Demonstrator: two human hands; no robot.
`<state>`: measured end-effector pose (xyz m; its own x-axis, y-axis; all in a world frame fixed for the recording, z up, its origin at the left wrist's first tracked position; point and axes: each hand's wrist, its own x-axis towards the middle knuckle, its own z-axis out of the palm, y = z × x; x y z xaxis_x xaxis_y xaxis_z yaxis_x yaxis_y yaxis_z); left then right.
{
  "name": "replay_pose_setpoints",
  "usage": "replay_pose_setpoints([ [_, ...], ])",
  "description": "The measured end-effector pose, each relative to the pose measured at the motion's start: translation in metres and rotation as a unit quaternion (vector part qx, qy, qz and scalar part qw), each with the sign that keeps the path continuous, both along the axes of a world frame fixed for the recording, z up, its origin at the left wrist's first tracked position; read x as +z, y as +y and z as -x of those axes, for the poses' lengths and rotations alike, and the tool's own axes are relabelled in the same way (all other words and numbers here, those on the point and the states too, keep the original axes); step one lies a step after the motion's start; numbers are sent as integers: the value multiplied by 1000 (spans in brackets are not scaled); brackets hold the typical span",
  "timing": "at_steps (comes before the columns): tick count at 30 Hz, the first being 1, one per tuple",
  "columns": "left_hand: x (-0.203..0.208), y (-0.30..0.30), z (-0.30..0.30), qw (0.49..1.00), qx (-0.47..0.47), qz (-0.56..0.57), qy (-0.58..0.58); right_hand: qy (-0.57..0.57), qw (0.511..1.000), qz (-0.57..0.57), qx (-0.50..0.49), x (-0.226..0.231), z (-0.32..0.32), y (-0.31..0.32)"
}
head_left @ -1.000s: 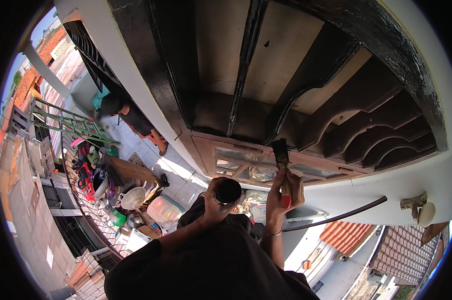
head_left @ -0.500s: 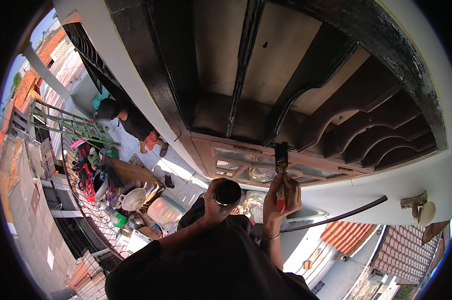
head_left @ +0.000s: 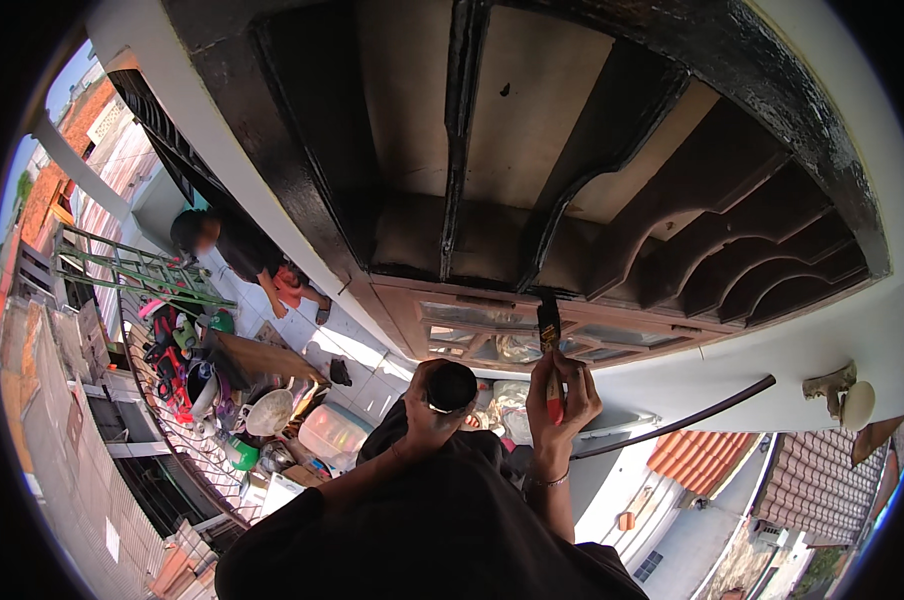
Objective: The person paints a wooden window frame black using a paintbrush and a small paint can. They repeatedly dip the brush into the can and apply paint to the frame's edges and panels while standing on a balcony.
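Note:
My left hand (head_left: 428,420) is wrapped round a small round can of dark paint (head_left: 451,387), held upright in front of my chest. Between the fingers of my right hand (head_left: 562,405) is a paintbrush (head_left: 549,330) with a red-ended handle, its bristles pointing up. The dark bristle tip touches or nearly touches the lower edge of a wooden slatted frame (head_left: 612,160) overhead. Slats on its left are glossy black; those at the right, with wavy edges (head_left: 722,215), look brown and duller. Below the frame runs a brown wooden window with glass panes (head_left: 502,335).
A person in dark clothes (head_left: 234,250) crouches on the tiled floor to the left. Near them are a green metal ladder (head_left: 137,265), a clear plastic box (head_left: 332,437) and piled household things. A dark pipe (head_left: 692,418) and a wall lamp (head_left: 856,405) are at the right.
My right hand and the brush have shifted slightly left, with the bristles now tilted a little. The view has shifted somewhat. My left hand still holds the can.

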<state>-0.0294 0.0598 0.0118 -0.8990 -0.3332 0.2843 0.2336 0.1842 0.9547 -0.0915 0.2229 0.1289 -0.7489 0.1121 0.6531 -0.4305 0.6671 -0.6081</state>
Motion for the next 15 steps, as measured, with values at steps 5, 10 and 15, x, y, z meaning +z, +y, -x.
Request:
replay_pose_setpoints([
  [5,2,0,-2,1000,-7,-25,-5,17,999,-42,-26,7,8,13],
  [10,2,1,-3,1000,-2,-7,-22,44,995,-67,-63,21,2,19],
  [15,5,2,-5,1000,-19,-6,-1,-14,996,-78,-44,2,5,34],
])
